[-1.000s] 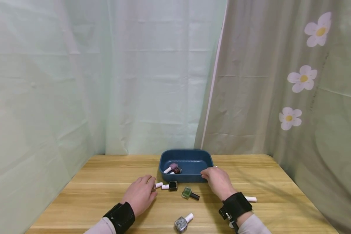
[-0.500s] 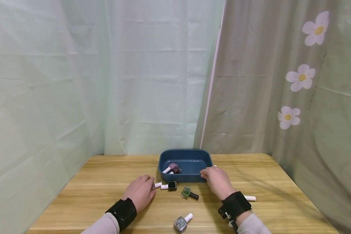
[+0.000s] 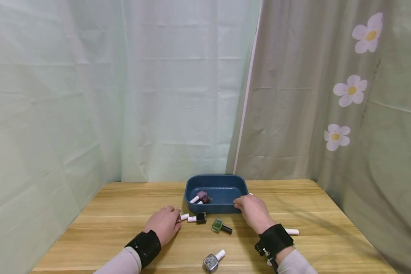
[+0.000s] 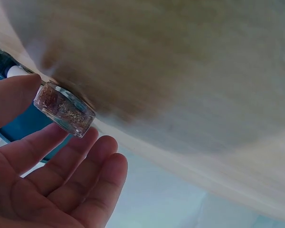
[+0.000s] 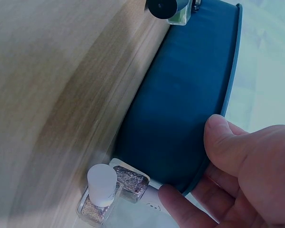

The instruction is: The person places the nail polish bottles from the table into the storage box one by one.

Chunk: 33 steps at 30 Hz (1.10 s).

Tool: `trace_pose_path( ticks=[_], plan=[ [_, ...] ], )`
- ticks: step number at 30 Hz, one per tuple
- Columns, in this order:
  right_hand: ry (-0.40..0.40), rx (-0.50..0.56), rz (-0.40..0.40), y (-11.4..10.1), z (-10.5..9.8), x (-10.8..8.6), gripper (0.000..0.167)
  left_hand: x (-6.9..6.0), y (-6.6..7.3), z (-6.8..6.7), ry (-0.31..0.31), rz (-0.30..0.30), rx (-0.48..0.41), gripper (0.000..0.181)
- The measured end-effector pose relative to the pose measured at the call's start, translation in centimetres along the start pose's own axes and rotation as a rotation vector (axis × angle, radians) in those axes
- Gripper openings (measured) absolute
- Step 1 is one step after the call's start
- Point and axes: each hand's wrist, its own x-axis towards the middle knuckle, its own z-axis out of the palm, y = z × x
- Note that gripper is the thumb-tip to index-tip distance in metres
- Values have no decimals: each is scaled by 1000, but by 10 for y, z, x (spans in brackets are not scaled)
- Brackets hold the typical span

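Note:
My left hand (image 3: 162,226) is low over the table's left half. It holds a glittery pinkish-brown nail polish bottle (image 4: 64,109) between thumb and fingers, its white cap pointing toward a black nail polish bottle (image 3: 201,218). At the front right corner of the blue bin (image 3: 210,208), my right hand (image 3: 255,213) grips the rim, thumb (image 5: 218,128) against the outer wall. Inside the bin lie a mauve nail polish bottle (image 3: 201,195), a dark brown one (image 3: 206,199) and part of a white cap.
A green nail polish bottle (image 3: 217,225) with a black cap lies before the bin, a grey glitter one (image 3: 211,262) nearer me. A white cap (image 3: 292,231) shows beyond my right wrist. Two glitter bottles (image 5: 129,183) sit by the bin's right end. Curtains (image 3: 178,95) stand behind the table.
My left wrist has shifted slightly forward and to the right. My right hand stays at the bin's rim, and the bottles lie as before. The head view has drifted a little.

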Motion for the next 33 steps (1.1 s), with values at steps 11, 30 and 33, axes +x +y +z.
trace_pose_path(
  ticks=[11,30,33],
  plan=[
    [-4,7,0,1,2,0,7,4,-2,5,-2,-4,9,27],
    [-12,1,13,1,2,1,8,1,-3,1,34,10,-42,28],
    [-18,-1,17,1,2,2,9,0,-4,-2,57,11,-55,27]
  ],
)
